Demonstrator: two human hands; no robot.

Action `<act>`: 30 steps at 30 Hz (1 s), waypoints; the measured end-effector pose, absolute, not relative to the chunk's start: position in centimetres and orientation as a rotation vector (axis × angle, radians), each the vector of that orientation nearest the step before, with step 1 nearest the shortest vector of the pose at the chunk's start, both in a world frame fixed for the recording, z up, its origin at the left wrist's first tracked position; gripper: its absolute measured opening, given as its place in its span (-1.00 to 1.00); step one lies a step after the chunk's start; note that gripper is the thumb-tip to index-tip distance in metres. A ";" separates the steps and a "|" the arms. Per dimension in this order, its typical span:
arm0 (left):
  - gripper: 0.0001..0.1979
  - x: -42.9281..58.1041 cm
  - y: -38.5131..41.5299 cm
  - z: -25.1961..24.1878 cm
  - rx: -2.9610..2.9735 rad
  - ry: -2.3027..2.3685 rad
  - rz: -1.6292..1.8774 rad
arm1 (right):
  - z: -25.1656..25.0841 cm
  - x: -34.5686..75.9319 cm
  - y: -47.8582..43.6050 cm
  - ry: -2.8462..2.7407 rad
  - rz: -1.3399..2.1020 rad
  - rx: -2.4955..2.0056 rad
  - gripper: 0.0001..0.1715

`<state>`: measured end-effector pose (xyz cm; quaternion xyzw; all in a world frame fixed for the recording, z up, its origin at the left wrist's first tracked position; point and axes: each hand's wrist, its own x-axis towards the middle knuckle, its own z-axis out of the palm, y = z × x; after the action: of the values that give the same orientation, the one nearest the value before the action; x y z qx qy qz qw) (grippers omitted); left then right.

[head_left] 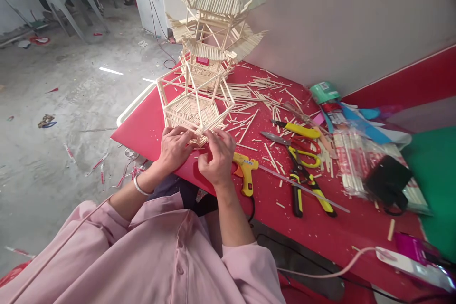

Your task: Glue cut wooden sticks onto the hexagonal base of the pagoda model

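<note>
Stick-built hexagon frame at 12 o'clock of my hands on the red table: floor laid, rim up, sides open; left hand and right hand pinch its near corner.

Quick count: two hands (left hand, right hand), one hex frame, one stick tower, one glue gun, one scissors, one pliers, and way too many loose sticks to count.
</note>
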<state>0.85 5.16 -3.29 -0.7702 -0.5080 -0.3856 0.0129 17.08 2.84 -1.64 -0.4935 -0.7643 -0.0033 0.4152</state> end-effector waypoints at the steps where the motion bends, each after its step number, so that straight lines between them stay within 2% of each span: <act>1: -0.96 0.9 5.2 -3.3 -2.398 -1.569 -1.213 | -1.7 17.0 2.8 -1.919 -0.009 -1.227 -0.21; 12: -0.86 0.8 5.3 -3.3 -2.409 -1.508 -1.278 | -1.9 16.9 2.7 -1.901 -0.005 -1.135 -0.19; 30: -0.87 0.8 5.5 -3.5 -2.420 -1.500 -1.323 | -2.0 16.8 2.8 -1.893 -0.007 -1.100 -0.17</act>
<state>0.80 5.46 -3.54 -0.7708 -0.4779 -0.4213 0.0010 16.80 2.80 -1.97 -0.4466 -0.7684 -0.0030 0.4583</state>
